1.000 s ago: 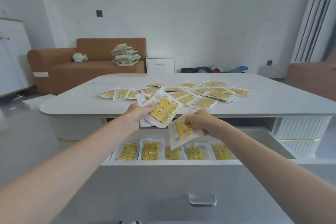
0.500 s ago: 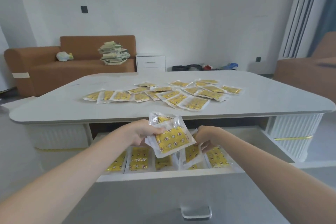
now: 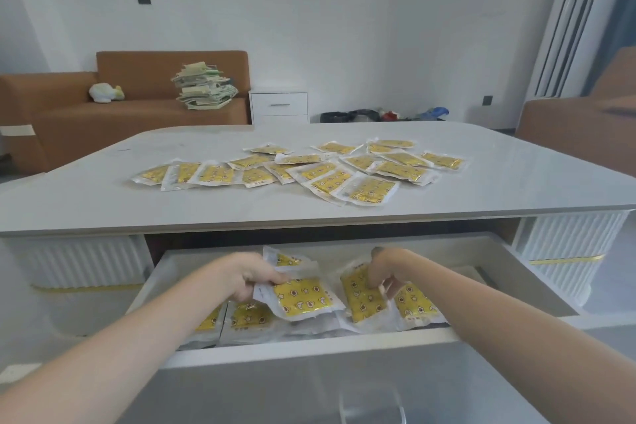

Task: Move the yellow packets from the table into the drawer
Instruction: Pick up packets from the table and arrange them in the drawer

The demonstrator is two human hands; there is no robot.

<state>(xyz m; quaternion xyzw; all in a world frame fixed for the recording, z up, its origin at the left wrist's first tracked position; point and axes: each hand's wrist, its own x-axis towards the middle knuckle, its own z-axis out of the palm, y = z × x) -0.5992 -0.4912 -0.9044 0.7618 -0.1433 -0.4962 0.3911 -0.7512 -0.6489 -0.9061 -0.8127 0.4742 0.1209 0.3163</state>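
At far left, a brown sofa (image 3: 144,113) stood against the white wall, with a small soft toy (image 3: 103,93) and a leaning stack of papers (image 3: 203,86) on its seat. Just right of the sofa was a white bedside cabinet (image 3: 279,107).

In front of these, a pale grey table (image 3: 86,206) filled the middle of the view. A loose spread of yellow packets (image 3: 371,189) lay across its top, many overlapping, each a clear wrapper round a yellow patterned pad.

Under the table's near edge, a white drawer (image 3: 309,342) was pulled out toward the person. At its left, stored packets (image 3: 247,317) lay flat in a row. The left hand (image 3: 253,274) reached into the drawer and gripped a held bunch (image 3: 303,298) of packets by its left edge, fingers curled round it, just above that row. To its right, the right hand (image 3: 385,268) pointed its fingers down and pinched the top of a single packet (image 3: 361,299), which stood tilted inside the drawer with its lower end among the others. A clear handle (image 3: 371,403) showed, blurred, on the drawer front at the bottom edge.

Beyond the table lay dark bags (image 3: 361,115) on the floor. At far right stood a brown armchair (image 3: 578,127) and pale vertical blinds (image 3: 568,21).
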